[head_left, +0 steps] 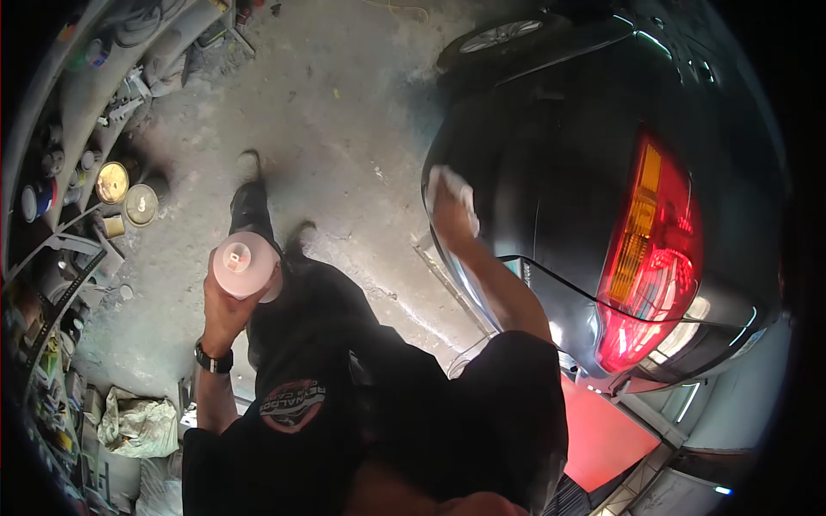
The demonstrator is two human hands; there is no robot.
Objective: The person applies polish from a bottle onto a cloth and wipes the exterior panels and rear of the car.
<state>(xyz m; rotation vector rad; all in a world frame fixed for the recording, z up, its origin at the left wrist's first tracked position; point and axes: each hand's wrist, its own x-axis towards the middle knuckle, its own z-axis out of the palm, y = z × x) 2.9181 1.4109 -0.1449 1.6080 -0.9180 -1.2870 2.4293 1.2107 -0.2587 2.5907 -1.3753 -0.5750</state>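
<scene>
A pale, translucent round bottle (pixel 249 273) with a light cap sits in the grasp of my left hand (pixel 225 303), its fingers wrapped around the side. A dark watch is on that wrist. My right hand (pixel 451 219) reaches out to the car and presses a white cloth (pixel 456 187) against the edge of its dark body panel (pixel 508 172); the fingers are partly hidden by the cloth. Right of that hand is the car's red and amber tail light (pixel 651 267). A thin dark cable or strip (pixel 559 279) runs across the panel below it.
Shelves along the left hold cans and tools. Two round tins (pixel 113 182) stand beside them on the concrete floor (pixel 335 112). A crumpled pale sack (pixel 138 424) lies lower left. A red panel (pixel 607 434) is below the car, whose wheel (pixel 501 36) shows at the top.
</scene>
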